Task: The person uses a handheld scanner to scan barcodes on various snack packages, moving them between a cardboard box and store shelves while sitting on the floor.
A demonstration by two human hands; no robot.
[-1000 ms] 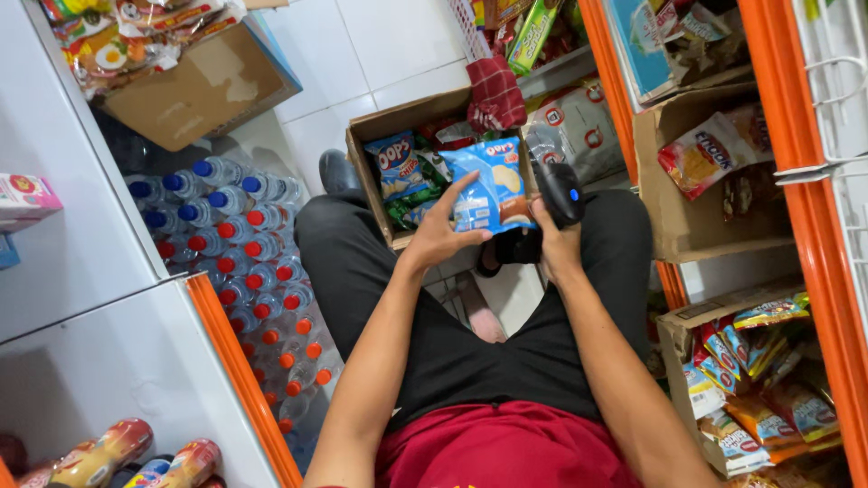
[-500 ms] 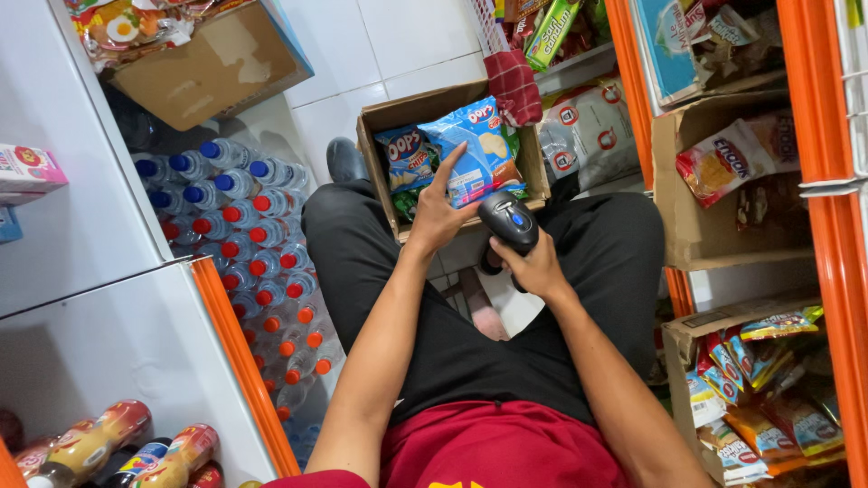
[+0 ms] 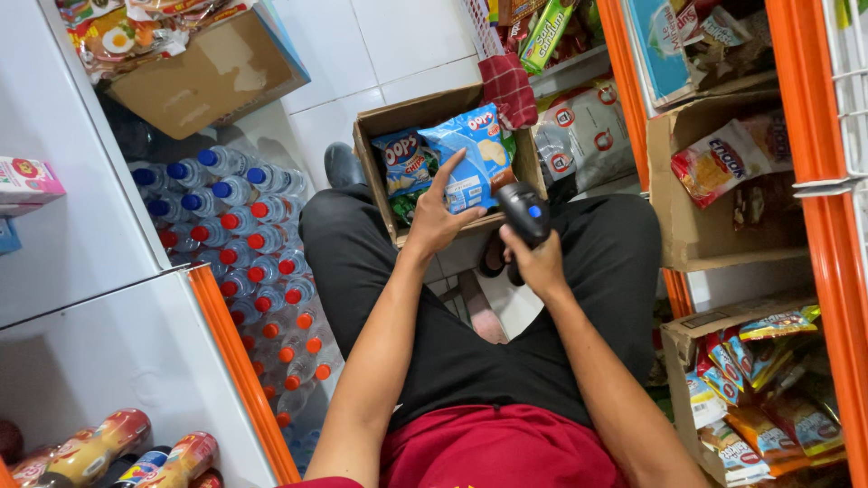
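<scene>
Over the cardboard box (image 3: pixel 375 136), left hand (image 3: pixel 434 221) grips a blue chip bag (image 3: pixel 470 149); right hand (image 3: pixel 535 262) clasps a black scanner (image 3: pixel 524 210)

Seated, knees apart, both forearms reaching forward from the bottom of frame, bare to the elbow. Left hand (image 3: pixel 437 220): wrist bent slightly back, palm facing away, index finger extended straight up, thumb out to the side, other fingers loosely curled; it's pressed against the bag (image 3: pixel 472 154), fingertips on its lower part. Right hand (image 3: pixel 537 262): fingers wrapped tight around the scanner (image 3: pixel 524 213) handle, knuckles toward the camera, wrist straight, head of the scanner tilted up and forward. Hands close together, not touching.
</scene>
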